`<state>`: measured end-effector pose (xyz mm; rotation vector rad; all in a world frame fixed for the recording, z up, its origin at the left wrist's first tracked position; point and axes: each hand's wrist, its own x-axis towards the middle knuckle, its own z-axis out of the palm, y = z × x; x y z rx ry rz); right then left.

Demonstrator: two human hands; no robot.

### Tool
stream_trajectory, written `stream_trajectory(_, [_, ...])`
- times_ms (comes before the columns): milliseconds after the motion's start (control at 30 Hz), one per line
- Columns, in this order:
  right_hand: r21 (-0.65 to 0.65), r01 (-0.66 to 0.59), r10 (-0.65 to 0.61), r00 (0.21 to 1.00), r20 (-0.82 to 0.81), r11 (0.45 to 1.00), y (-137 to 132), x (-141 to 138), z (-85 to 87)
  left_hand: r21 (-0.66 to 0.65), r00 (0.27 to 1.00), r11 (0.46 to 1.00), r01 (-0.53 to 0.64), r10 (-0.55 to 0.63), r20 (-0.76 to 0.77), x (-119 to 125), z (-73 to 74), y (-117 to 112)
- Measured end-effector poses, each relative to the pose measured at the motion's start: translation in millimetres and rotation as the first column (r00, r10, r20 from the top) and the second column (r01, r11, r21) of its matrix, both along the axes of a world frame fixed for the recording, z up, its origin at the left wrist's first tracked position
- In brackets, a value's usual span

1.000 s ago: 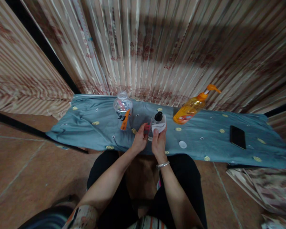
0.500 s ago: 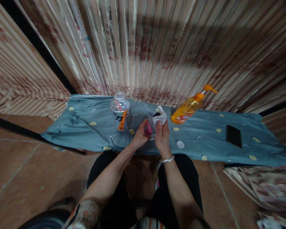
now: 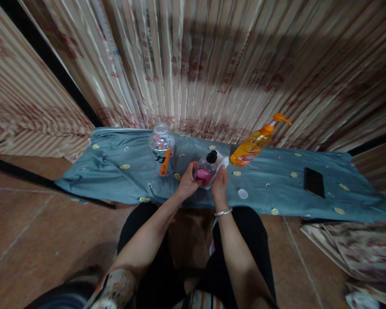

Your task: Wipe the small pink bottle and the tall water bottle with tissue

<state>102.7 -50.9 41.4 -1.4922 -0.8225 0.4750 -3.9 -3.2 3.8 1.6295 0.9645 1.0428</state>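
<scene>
My left hand [image 3: 189, 181] grips a small clear bottle [image 3: 203, 174] with a pink label and a black top, tilted above the cloth-covered table. On the bottle's right side, my right hand [image 3: 220, 182] is closed on a white tissue [image 3: 224, 161] that lies against the bottle. To the left stands a large clear plastic bottle [image 3: 161, 150] with an orange and black label and an open neck. An orange pump bottle [image 3: 252, 146] stands to the right of my hands. Close to my right hand, a white round cap [image 3: 243, 194] lies on the cloth.
A black phone [image 3: 314, 183] lies on the right part of the blue-green tablecloth [image 3: 286, 193]. Behind the table hangs a striped curtain [image 3: 206, 64]. Dark metal poles [image 3: 51, 60] frame the table, and my knees are below its front edge.
The small bottle has turned, so its pink label and black top now show. My right hand and the tissue have moved from over the bottle to its right side.
</scene>
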Motion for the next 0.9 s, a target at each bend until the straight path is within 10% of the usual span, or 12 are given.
stream_trajectory(400, [0.116,-0.083,0.042,0.949,0.314,0.99,-8,-25,10.8,0.16,0.993,0.98,-0.117,0.118,0.006,6,-8.4,-7])
stream_trajectory(633, [0.011,-0.066,0.066,0.998,-0.012,0.998,12,1,-3.8,0.143,0.996,0.988,0.063,-0.054,-0.064,-6,-14.9,-33])
stream_trajectory(900, [0.045,-0.105,0.109,0.988,-0.108,0.993,0,0,-29.5,0.033,0.994,0.996,0.082,-0.079,-0.071,-12,1.9,-11])
